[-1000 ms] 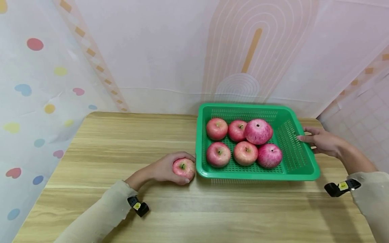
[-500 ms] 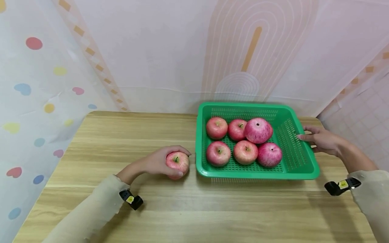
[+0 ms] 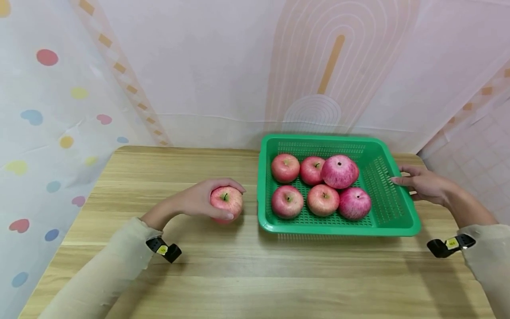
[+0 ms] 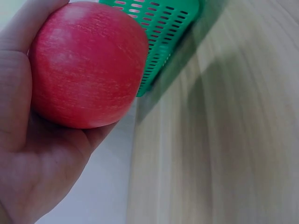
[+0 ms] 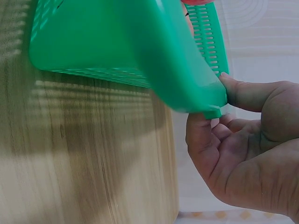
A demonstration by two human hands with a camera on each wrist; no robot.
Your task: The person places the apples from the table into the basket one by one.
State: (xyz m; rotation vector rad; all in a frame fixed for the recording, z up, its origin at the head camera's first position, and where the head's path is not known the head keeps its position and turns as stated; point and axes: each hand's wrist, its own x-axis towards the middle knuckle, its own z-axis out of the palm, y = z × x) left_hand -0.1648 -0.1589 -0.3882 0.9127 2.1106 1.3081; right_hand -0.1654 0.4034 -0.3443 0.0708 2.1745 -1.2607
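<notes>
My left hand (image 3: 195,198) grips a red apple (image 3: 229,201), thumb on the near side and fingers round the far side. In the left wrist view this apple (image 4: 88,65) fills the palm, with the tabletop beside it. To its right stands a green perforated plastic basket (image 3: 338,231) holding several apples. One darker pink apple (image 3: 338,172) sits higher than the others, partly over another at the back. My right hand (image 3: 428,186) pinches the basket's right rim, its thumb on top and fingers below, as the right wrist view also shows of the basket rim (image 5: 163,60).
The wooden table (image 3: 255,279) runs up to a patterned cloth wall (image 3: 207,66) at the back, close behind the basket. Another cloth with coloured dots and hearts (image 3: 44,155) hangs at the left. Both wrists wear a black strapped device (image 3: 163,249).
My left hand has moved left and away from me with the apple, widening the gap to the basket. The right hand and the basket stay where they were.
</notes>
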